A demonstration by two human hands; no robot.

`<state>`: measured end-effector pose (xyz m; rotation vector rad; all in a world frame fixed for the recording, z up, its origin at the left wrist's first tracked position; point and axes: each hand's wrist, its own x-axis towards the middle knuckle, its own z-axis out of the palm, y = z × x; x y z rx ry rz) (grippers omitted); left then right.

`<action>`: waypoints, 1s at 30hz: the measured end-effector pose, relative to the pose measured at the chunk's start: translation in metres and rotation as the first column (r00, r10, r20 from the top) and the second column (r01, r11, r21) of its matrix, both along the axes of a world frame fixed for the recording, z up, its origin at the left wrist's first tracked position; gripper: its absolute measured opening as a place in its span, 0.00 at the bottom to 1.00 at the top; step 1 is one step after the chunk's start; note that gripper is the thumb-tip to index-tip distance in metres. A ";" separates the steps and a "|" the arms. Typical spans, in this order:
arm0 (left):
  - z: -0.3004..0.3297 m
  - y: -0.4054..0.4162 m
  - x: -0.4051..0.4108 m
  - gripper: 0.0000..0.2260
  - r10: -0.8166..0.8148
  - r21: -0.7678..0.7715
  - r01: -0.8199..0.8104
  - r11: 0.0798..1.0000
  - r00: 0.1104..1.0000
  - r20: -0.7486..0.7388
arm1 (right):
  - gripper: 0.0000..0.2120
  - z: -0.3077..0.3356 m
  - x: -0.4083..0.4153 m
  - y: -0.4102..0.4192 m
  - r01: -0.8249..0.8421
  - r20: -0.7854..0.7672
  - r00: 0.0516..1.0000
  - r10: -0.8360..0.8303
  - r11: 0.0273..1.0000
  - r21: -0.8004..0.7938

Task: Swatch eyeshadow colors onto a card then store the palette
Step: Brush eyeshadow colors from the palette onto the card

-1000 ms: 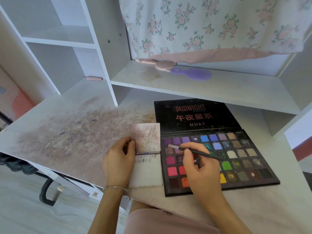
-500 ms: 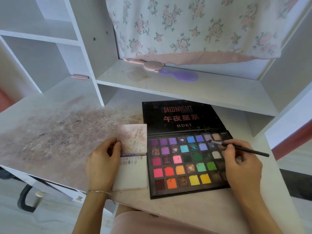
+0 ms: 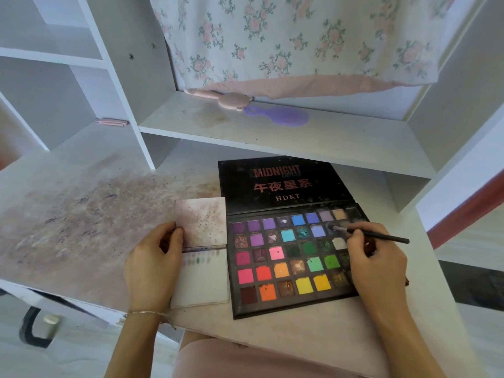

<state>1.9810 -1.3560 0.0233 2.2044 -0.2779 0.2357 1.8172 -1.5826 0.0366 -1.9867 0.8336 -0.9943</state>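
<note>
An open black eyeshadow palette (image 3: 291,257) with many coloured pans lies on the desk, its lid (image 3: 278,184) folded flat away from me. Left of it lies a white card (image 3: 203,282) with a faint row of small swatches near its top, under a stained square sheet (image 3: 201,222). My left hand (image 3: 152,266) rests on the card's left edge, thumb on the stained sheet. My right hand (image 3: 376,263) pinches a thin black brush (image 3: 381,236), its tip on a dark pan in the palette's upper right.
The desk (image 3: 81,214) is stained with powder on its left half. A shelf (image 3: 272,132) runs above the palette with a pink comb (image 3: 218,96) and a purple brush (image 3: 281,115) on it. Floral fabric (image 3: 300,36) hangs behind. White cubbies (image 3: 68,64) stand at left.
My right hand carried the brush from the palette's left pans across to its upper right, then a little left onto a dark pan. The left hand stayed on the card.
</note>
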 end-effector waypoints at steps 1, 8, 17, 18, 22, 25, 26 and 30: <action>0.000 0.000 0.000 0.08 0.001 0.000 -0.001 1.000 1.000 -0.002 | 0.09 0.000 0.000 0.000 0.007 0.001 1.000 -0.007 1.000 -0.006; 0.001 0.001 -0.001 0.07 0.003 -0.017 -0.003 1.000 1.000 -0.010 | 0.08 -0.002 0.000 0.000 -0.006 -0.006 1.000 0.006 1.000 -0.011; 0.004 0.000 0.000 0.07 0.010 -0.063 -0.013 0.998 0.999 -0.052 | 0.09 -0.002 -0.001 0.003 -0.010 0.052 0.999 0.012 0.999 -0.045; 0.004 0.000 0.000 0.07 0.010 -0.064 -0.013 0.998 0.999 -0.052 | 0.09 -0.001 -0.001 0.004 -0.028 0.057 0.998 0.031 0.998 -0.054; 0.005 0.000 0.000 0.07 0.018 -0.060 -0.021 0.998 0.998 -0.053 | 0.12 0.002 0.004 0.014 -0.133 0.053 0.989 0.135 0.990 -0.045; 0.005 0.000 -0.001 0.07 0.019 -0.060 -0.022 0.998 0.999 -0.047 | 0.17 0.008 0.010 0.027 -0.217 0.032 0.975 0.219 0.975 -0.056; 0.005 -0.001 -0.001 0.07 0.021 -0.061 -0.024 0.998 0.999 -0.044 | 0.16 0.010 0.012 0.032 -0.240 0.024 0.970 0.242 0.969 -0.065; 0.005 -0.001 -0.001 0.07 0.033 -0.059 -0.036 0.998 0.999 -0.041 | 0.15 0.015 0.021 0.055 -0.351 0.062 0.934 0.351 0.936 -0.014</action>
